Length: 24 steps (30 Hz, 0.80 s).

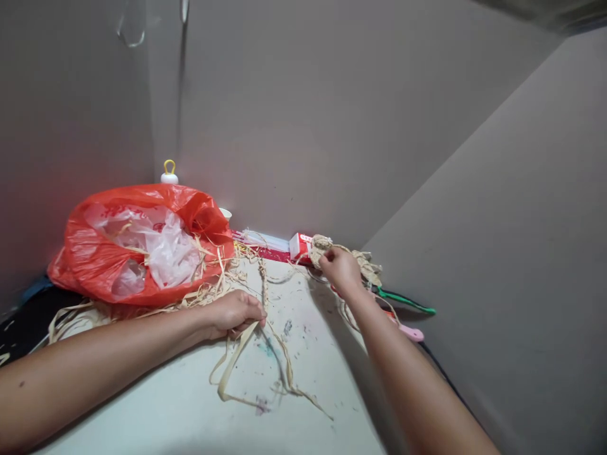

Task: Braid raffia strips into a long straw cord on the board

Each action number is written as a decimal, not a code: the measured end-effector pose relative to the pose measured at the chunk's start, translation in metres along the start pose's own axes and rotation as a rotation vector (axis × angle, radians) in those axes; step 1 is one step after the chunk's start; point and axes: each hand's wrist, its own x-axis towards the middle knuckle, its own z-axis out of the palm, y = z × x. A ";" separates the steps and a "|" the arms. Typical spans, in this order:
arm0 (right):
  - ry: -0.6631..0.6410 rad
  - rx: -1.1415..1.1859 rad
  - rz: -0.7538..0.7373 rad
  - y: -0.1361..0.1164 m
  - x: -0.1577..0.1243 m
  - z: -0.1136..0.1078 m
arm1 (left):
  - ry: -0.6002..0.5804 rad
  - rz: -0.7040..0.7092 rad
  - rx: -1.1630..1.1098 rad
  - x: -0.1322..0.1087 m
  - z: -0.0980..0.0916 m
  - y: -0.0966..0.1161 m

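My left hand (239, 313) is closed, pinching a raffia braid (263, 281) near its lower end. The plaited part runs away from me across the white table, and loose flat raffia strands (232, 373) trail from beneath the fingers toward me. Beyond the braid, my right hand (340, 270) has its fingers pressed together beside a bundle of braided raffia (322, 243). Whatever sits between those fingertips is hidden. More loops of raffia hang below the right wrist, partly covered by the forearm.
A red plastic bag (95, 253) with white plastic and raffia inside stands at the left. Along the wall lie pale sticks (265, 241) and a small red-and-white box (300, 246). Right of my forearm are a green-edged item (408, 300) and a pink handle (411, 333). Grey walls enclose the table.
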 end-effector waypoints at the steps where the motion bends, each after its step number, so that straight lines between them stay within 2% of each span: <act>1: 0.003 0.035 0.004 -0.009 0.010 0.009 | 0.004 0.001 0.008 0.000 0.000 0.000; 5: -0.037 0.189 0.033 -0.043 0.041 0.046 | 0.022 -0.009 0.034 0.001 0.001 0.000; 8: -0.104 0.273 0.006 -0.059 0.052 0.069 | 0.030 -0.010 0.055 0.002 0.001 -0.001; 11: -0.184 0.286 -0.057 -0.067 0.048 0.086 | 0.035 -0.004 0.071 0.003 0.003 -0.001; 14: -0.255 0.267 -0.118 -0.071 0.035 0.094 | 0.059 -0.008 0.086 0.002 0.005 0.000; 18: -0.320 0.259 -0.166 -0.073 0.020 0.077 | 0.083 -0.021 0.091 -0.001 0.008 0.003; 21: -0.290 0.282 -0.168 -0.074 0.008 0.046 | 0.088 -0.042 0.099 -0.001 0.009 0.004; 24: -0.287 0.362 -0.200 -0.077 -0.022 0.013 | 0.078 -0.036 0.096 -0.001 0.008 0.003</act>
